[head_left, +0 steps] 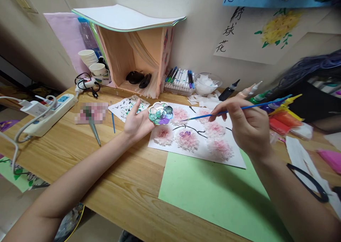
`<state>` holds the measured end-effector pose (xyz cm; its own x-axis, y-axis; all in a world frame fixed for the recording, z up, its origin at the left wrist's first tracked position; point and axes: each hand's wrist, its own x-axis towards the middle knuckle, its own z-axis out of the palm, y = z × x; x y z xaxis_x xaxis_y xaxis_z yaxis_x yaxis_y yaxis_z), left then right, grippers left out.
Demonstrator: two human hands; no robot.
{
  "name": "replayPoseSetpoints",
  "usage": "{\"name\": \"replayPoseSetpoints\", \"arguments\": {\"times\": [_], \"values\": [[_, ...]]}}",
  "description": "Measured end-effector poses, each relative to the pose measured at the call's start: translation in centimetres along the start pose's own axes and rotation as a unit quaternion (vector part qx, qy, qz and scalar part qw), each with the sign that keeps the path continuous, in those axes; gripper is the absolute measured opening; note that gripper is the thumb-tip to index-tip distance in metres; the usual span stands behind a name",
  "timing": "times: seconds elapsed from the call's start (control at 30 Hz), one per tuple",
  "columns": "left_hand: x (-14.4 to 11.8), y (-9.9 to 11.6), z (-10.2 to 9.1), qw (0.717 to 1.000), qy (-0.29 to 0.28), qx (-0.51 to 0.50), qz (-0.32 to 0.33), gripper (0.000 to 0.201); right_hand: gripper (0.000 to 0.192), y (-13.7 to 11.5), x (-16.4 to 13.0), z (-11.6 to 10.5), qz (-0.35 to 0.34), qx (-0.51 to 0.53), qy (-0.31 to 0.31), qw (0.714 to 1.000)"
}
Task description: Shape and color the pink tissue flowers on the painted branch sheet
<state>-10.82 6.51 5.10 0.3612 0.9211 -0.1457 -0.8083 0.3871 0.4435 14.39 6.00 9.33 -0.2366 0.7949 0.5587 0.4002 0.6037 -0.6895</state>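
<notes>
My left hand (137, 123) holds a small flower-shaped paint palette (161, 114) with green, blue and purple paint in its wells. A thin blue paintbrush (239, 108) is pinched in my right hand (246, 125), its tip pointing left, close to the palette's right edge. Under both hands lies a white sheet (197, 153) with several pink tissue-paper flowers (186, 139) and black painted branches. One flower carries a purple stain.
A green paper sheet (213, 196) lies in front on the wooden table (80, 157). Marker set (179, 80), tissue bowl (207, 84), paint bottles (277, 103), a spare brush (113, 117), a power strip (50, 112), paper cups (93, 62) and a cardboard shelf (135, 54) stand behind.
</notes>
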Motion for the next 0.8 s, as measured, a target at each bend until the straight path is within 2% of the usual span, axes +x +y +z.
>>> {"name": "replayPoseSetpoints", "arguments": {"times": [0.2,0.3,0.53,0.8], "values": [[0.4,0.3,-0.5,1.000,0.004,-0.009,0.002,0.068,0.036,1.2,-0.2,1.1,-0.030,-0.050,-0.076,0.995],[0.4,0.3,-0.5,1.000,0.002,0.001,0.002,0.069,0.036,1.4,-0.3,1.6,-0.023,-0.056,-0.099,0.993],[0.3,0.4,-0.4,1.000,0.002,0.007,0.005,0.072,0.042,2.0,-0.5,2.1,0.023,-0.052,-0.090,0.994],[0.3,0.4,-0.5,1.000,-0.007,0.002,0.000,0.068,0.044,2.2,-0.4,2.2,0.027,-0.060,-0.093,0.993]]}}
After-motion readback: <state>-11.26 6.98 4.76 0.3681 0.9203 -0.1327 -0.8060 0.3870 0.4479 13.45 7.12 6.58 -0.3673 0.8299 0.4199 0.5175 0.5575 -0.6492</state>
